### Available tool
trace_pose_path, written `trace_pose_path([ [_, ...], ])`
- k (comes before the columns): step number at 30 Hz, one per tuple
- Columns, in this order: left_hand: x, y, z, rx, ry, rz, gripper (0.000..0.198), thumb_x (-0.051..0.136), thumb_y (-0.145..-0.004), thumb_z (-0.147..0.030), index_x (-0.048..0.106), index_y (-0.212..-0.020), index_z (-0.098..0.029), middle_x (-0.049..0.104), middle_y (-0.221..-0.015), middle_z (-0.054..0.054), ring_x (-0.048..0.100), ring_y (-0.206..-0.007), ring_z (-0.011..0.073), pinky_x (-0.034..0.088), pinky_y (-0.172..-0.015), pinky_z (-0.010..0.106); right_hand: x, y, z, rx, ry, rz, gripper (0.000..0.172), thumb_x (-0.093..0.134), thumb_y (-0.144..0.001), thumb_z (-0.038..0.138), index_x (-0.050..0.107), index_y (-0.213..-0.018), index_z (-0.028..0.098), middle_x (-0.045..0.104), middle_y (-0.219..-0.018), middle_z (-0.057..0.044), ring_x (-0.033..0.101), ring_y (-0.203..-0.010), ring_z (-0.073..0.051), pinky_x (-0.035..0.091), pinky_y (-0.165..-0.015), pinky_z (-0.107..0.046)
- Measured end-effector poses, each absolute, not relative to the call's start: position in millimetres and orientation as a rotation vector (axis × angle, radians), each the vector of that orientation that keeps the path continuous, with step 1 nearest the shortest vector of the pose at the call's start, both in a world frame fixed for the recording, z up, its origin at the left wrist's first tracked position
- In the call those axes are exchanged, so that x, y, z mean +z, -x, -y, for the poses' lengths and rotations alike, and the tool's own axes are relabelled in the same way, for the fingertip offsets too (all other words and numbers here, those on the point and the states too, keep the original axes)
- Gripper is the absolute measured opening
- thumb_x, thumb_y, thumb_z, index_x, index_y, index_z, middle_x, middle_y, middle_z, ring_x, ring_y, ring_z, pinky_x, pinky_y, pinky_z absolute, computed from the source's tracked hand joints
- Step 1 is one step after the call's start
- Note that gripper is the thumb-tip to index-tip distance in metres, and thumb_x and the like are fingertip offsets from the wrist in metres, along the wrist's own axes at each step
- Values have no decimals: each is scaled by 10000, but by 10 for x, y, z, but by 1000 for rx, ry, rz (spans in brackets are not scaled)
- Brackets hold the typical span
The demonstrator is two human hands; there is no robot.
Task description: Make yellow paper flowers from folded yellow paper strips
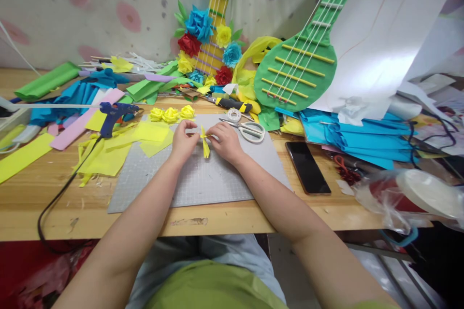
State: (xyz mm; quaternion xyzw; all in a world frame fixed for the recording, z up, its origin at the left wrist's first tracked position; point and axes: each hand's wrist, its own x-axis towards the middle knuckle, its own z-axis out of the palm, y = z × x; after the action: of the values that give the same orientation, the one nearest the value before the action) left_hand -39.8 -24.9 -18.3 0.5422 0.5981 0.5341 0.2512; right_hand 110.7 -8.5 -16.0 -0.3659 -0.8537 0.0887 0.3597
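Note:
Between my two hands, a small piece of folded yellow crepe paper (206,148) stands pinched narrow at its middle, its lower end fanning out in pleats. My left hand (185,141) is closed at its left side, thumb and finger pressed together at the narrow part. From the right, my right hand (227,142) pinches at the same spot. A thin strand seems to cross there, too small to make out. Under both hands lies a grey cutting mat (195,186). Just beyond them sit several yellow paper flowers (170,115). Scissors (250,130) lie beside my right hand.
A blue glue gun (113,117) rests at left, its cord hanging over the table edge. Yellow paper sheets (154,133) overlap the mat. A phone (308,168) lies at right. Behind stand a green paper lute (295,75) and a flower-decked yellow one (210,55).

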Motion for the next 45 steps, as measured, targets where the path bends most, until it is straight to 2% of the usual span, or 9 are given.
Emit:
trace_pose_path([
  [3,-149,401,290,1300,-1667,-1598,142,480,-633,-152,568,-736,-196,612,-827,9,572,-838,145,459,-778,283,-173,-1124,72,208,988,2158,124,514,-800,189,633,-829,211,644,-846,-42,491,-889,-204,394,-812,-342],
  [7,-49,371,369,1131,-1885,-1548,139,535,-701,-249,593,-820,-209,639,-892,18,574,-894,167,431,-858,322,-211,-1162,36,241,1064,2067,126,514,-782,177,631,-813,214,645,-841,-39,510,-878,-205,401,-824,-358],
  [11,-33,355,382,1039,-1967,-1509,308,649,-652,-341,570,-919,-208,617,-981,39,558,-948,185,424,-876,339,-229,-1181,15,305,1123,2002,142,500,-770,163,627,-807,217,644,-858,-39,529,-884,-202,405,-832,-368],
  [18,-136,381,323,1046,-1997,-1456,427,702,-617,-321,548,-1000,-213,580,-1064,46,532,-1020,187,411,-899,338,-228,-1172,5,440,1185,1882,118,521,-726,164,617,-767,218,652,-829,-21,556,-845,-192,424,-798,-351],
  [23,-174,395,305,1041,-1954,-1403,466,708,-607,-339,547,-1025,-211,574,-1079,43,534,-1032,181,430,-869,316,-299,-1181,-62,728,1174,1764,94,517,-717,194,601,-757,206,647,-790,11,568,-750,-141,443,-746,-295],
  [30,-120,390,347,1008,-1997,-1422,356,587,-681,-220,549,-1034,-211,583,-1092,38,539,-1027,164,420,-886,300,-306,-1184,-73,875,1147,1681,89,542,-684,223,603,-743,194,636,-745,17,551,-674,-123,437,-685,-268],
  [34,-85,381,364,1021,-2033,-1518,303,541,-677,-165,568,-976,-204,608,-1040,36,547,-999,165,418,-882,290,-287,-1161,-28,783,1145,1787,88,527,-697,214,601,-741,194,635,-766,10,558,-737,-136,432,-733,-283],
  [38,-62,379,370,1019,-2012,-1661,181,552,-711,-236,583,-886,-205,632,-955,24,565,-933,171,427,-846,293,-240,-1147,34,653,1124,1956,102,536,-718,246,596,-782,195,628,-802,-5,546,-807,-163,419,-765,-305],
  [45,-54,395,373,1007,-2022,-1754,121,546,-738,-232,583,-851,-211,642,-927,12,570,-913,159,428,-822,278,-170,-1188,80,577,1006,2077,268,547,-746,339,566,-965,186,610,-1026,-59,517,-1002,-202,383,-912,-355],
])
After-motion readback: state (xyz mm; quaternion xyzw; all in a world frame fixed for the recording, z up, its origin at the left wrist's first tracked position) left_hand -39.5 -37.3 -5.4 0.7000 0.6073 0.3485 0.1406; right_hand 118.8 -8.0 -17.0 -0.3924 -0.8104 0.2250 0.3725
